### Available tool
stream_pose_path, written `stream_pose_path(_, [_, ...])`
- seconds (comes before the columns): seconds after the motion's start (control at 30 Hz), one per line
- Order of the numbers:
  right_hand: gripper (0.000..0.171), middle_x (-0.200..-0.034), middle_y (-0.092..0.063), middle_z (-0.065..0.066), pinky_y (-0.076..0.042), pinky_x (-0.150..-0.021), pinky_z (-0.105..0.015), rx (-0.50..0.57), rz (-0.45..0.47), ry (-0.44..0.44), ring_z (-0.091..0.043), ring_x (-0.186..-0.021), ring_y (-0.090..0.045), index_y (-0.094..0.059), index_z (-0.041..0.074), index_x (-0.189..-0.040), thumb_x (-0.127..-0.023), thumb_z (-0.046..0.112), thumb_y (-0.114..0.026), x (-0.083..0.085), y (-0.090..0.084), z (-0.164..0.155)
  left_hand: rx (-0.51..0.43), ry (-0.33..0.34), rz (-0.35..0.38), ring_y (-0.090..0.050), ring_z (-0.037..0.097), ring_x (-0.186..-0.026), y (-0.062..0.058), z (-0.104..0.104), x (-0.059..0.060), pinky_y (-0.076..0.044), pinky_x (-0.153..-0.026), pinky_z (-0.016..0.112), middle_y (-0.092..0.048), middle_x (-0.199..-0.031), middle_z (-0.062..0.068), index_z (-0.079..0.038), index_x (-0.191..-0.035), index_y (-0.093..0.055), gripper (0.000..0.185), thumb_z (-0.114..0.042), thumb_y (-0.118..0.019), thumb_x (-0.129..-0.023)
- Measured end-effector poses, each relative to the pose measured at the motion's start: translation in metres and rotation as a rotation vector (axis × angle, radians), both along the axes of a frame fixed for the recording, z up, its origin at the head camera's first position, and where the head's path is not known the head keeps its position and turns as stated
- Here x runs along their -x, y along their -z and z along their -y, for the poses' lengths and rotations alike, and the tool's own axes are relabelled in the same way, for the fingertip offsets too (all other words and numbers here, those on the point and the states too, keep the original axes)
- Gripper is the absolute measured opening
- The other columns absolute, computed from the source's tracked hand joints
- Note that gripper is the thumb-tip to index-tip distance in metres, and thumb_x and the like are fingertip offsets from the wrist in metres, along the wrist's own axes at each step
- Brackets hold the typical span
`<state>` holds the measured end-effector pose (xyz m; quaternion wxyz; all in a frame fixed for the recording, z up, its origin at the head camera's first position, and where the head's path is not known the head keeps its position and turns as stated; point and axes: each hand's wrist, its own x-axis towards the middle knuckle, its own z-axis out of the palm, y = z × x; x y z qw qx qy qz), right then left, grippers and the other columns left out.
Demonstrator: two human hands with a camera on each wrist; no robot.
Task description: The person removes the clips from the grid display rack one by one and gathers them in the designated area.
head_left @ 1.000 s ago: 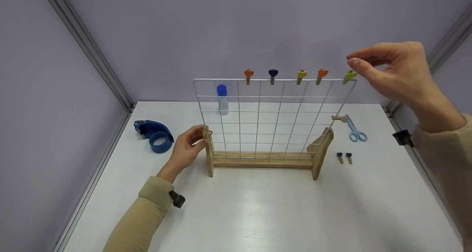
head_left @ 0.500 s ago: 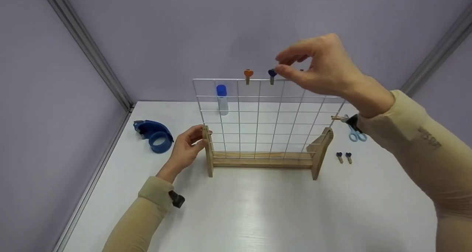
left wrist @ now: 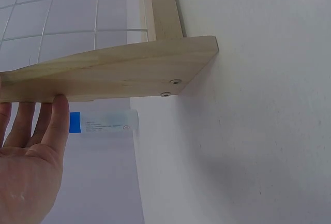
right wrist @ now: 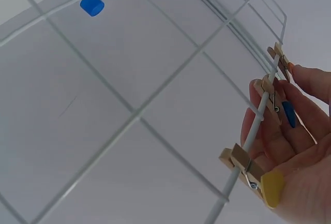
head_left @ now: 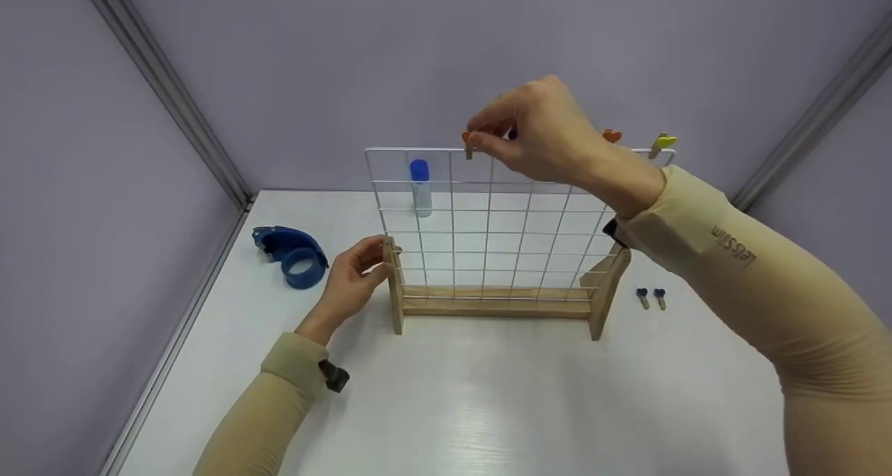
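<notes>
A white wire grid stands upright in a wooden stand. My left hand grips the stand's left wooden side piece. At the grid's top wire, my right hand pinches the orange heart clothespin between thumb and fingers. The right wrist view has a blue heart clothespin and a yellow one clipped along the same wire, close to the palm. Farther right on it sit another orange heart clothespin and a yellow-green one.
Two dark blue heart clothespins lie on the white table at right. A blue tape dispenser sits at left. Behind the grid is a clear tube with a blue cap. The right arm covers the scissors' spot.
My right hand has moved left along the top wire, from the yellow-green clothespin past the dark blue one to the leftmost orange one, which it now pinches. My left hand stays put.
</notes>
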<state>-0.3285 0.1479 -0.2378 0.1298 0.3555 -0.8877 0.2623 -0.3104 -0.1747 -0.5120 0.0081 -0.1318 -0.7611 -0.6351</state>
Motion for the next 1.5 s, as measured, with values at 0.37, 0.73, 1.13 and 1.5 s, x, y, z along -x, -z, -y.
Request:
stream_pose_path(0.37, [0.013,-0.098,-0.089,-0.009,-0.054,-0.068,-0.006,0.059,0.051,0.014,-0.024,-0.083,-0.085,-0.092,0.014,-0.104,-0.103,0.014,-0.078,0.000,-0.002,0.000,0.037,0.002,-0.013,-0.068,0.041,-0.141,-0.001,0.000,-0.002,-0.058,-0.107,0.016,-0.075,-0.143,0.026,0.003,-0.149,-0.065,0.045,0.005,-0.074,-0.104])
stream_pose_path(0.73, [0.012,-0.095,-0.089,-0.005,-0.061,-0.077,-0.011,0.177,-0.007,-0.104,0.009,-0.075,-0.073,-0.092,0.009,-0.102,-0.101,0.008,-0.080,-0.004,-0.012,-0.018,0.007,0.004,-0.015,-0.070,0.040,-0.137,0.001,-0.003,0.000,-0.060,-0.105,0.017,-0.075,-0.142,0.028,0.004,-0.147,-0.066,0.044,0.006,-0.074,-0.103])
stream_pose_path(1.13, [0.010,-0.096,-0.088,-0.014,-0.062,-0.074,-0.011,0.238,-0.031,-0.143,0.011,-0.082,-0.077,-0.090,0.003,-0.102,-0.097,0.000,-0.082,-0.023,-0.020,-0.058,0.021,-0.003,-0.020,-0.072,0.027,-0.133,0.000,-0.003,0.000,-0.059,-0.106,0.017,-0.076,-0.141,0.025,0.002,-0.147,-0.067,0.044,0.001,-0.076,-0.104])
stream_pose_path(1.5, [0.012,-0.095,-0.084,0.023,-0.061,-0.074,-0.010,0.271,-0.018,-0.126,0.008,-0.082,-0.079,-0.090,0.002,-0.098,-0.091,-0.006,-0.084,-0.034,0.007,-0.095,0.009,-0.012,-0.009,-0.070,0.041,-0.137,0.000,-0.002,0.003,-0.059,-0.104,0.016,-0.076,-0.141,0.027,0.004,-0.146,-0.067,0.044,0.005,-0.075,-0.103])
